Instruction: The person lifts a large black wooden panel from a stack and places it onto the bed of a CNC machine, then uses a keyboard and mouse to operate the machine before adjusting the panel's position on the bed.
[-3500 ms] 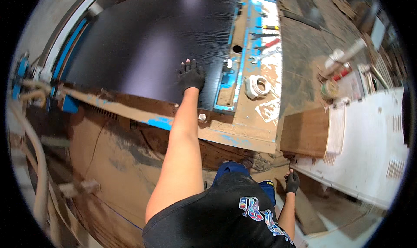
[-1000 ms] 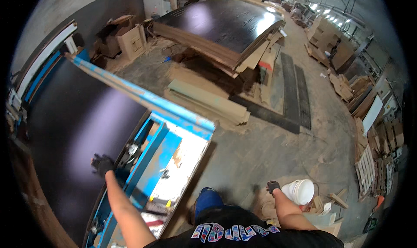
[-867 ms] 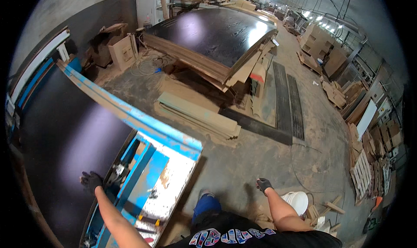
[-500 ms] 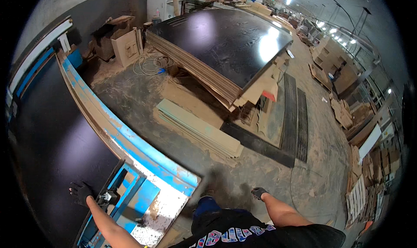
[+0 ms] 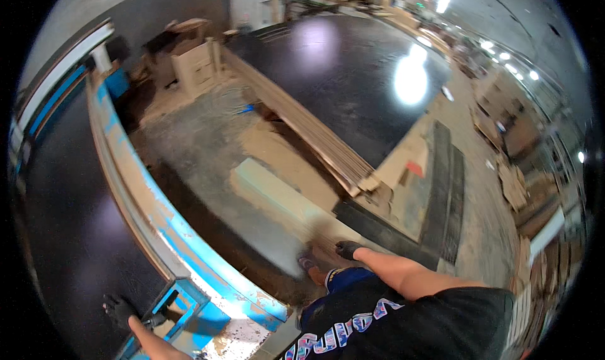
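My left hand (image 5: 120, 311), in a dark glove with bare fingertips, is spread over a large dark panel (image 5: 69, 209). The panel lies on a machine with a worn blue and white frame (image 5: 233, 272). Whether the palm presses on the panel or hovers just above it, I cannot tell. My right hand (image 5: 348, 250), also gloved, hangs over the floor in front of my body with its fingers loosely bent. Nothing shows in it. Below and beyond it lie long pale-green boards (image 5: 271, 187).
A big stack of sheets with a glossy dark top (image 5: 334, 70) stands ahead. Black strips (image 5: 435, 196) lie on the floor to its right. A blue connector (image 5: 246, 108) lies near a pale box (image 5: 192, 70). Stacked boards (image 5: 513, 114) line the right side.
The view has turned, and the stack appears farther right. My right hand has swung forward and inward, closer to the boards. My left hand stays over the panel.
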Motion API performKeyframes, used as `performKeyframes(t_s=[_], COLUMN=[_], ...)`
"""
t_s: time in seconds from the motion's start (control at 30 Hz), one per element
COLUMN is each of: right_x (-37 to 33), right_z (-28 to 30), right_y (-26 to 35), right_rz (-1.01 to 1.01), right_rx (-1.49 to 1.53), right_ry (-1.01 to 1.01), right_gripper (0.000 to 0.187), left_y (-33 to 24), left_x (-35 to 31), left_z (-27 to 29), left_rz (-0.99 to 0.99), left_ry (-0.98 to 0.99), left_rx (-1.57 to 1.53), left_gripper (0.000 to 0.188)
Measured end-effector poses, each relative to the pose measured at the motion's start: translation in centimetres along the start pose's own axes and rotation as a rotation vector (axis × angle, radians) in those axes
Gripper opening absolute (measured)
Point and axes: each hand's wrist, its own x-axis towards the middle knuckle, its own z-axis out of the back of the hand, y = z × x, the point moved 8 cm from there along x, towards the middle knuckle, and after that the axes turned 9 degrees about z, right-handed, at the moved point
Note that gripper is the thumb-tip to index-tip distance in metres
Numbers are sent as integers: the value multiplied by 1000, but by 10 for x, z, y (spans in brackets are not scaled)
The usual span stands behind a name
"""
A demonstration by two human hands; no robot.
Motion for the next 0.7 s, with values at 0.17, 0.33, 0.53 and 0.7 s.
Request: performKeyframes(t_s=[0.17,0.33,0.53,0.7], right_x=[73,155,268,337], right_z=[88,88,80,78], right_y=[147,65,79,208], right_rz=[174,39,109,206], right_rx=[35,194,258,177], right_ry=[302,135,316,432], right_gripper=[42,39,41,52], left_y=[-50,-38,-46,-42], left_x=[-79,-56,-71,-79], left_z=[98,25,38,41], left_rz=[57,297,343,330], left_ry=[-106,89,188,168], left_rx=[-575,23,-51,-75], left_gripper=[39,63,64,62])
